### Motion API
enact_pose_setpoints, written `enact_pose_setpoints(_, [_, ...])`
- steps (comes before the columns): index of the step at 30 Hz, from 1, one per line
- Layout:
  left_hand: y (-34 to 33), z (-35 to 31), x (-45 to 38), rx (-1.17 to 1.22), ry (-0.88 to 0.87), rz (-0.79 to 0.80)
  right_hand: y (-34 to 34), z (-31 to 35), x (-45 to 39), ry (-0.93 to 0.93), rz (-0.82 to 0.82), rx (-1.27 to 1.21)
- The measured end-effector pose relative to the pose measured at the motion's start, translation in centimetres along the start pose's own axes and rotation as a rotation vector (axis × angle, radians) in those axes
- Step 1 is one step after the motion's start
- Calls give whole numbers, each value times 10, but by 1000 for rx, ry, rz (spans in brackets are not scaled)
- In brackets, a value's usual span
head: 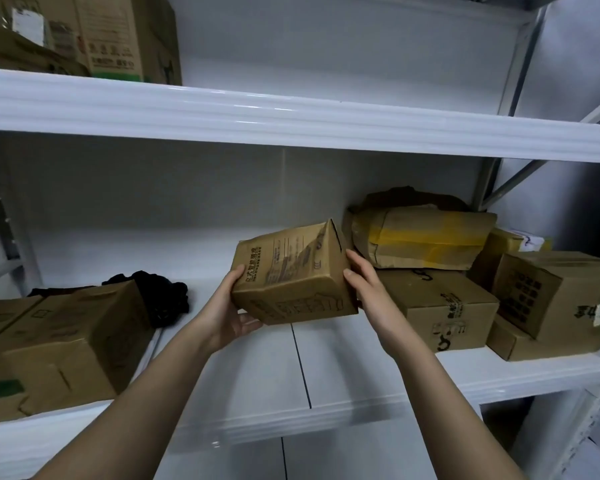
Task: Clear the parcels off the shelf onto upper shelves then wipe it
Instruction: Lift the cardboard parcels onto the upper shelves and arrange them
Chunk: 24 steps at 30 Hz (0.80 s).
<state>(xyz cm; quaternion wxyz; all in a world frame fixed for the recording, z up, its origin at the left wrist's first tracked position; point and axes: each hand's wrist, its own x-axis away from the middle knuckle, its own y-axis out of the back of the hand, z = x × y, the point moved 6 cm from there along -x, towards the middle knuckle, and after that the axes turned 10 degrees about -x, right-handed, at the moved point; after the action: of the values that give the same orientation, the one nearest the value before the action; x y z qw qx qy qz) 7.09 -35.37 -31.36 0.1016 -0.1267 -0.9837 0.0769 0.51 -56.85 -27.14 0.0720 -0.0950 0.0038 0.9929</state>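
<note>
Parcels crowd both ends of a white shelf (326, 368): a large carton (70, 344) with a black cloth (163, 296) behind it at left, a heap of boxes (492, 289) at right topped by a crumpled, yellow-taped package (426, 237). Above, the upper shelf (291, 119) already bears cartons (94, 36) at its left end. Between the piles, a small printed box (291, 275) is held tilted above the boards — the left hand (229, 313) cupping its lower left corner, the right hand (364, 282) pressed along its right side.
</note>
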Motion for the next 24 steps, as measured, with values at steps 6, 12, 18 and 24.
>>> enact_pose_setpoints(6, [-11,1,20,-98,-210,-105,0,2,9,-49,41,-83])
enact_pose_setpoints(12, [-6,-3,49,-303,-505,-217,-6,-19,10,-117,-3,-248])
enact_pose_setpoints(18, [-4,-27,98,-538,-735,-250,-16,-24,20,-100,-46,-375])
enact_pose_setpoints(24, [-9,-63,147,-748,-964,-294,-28,5,35,55,-137,-387])
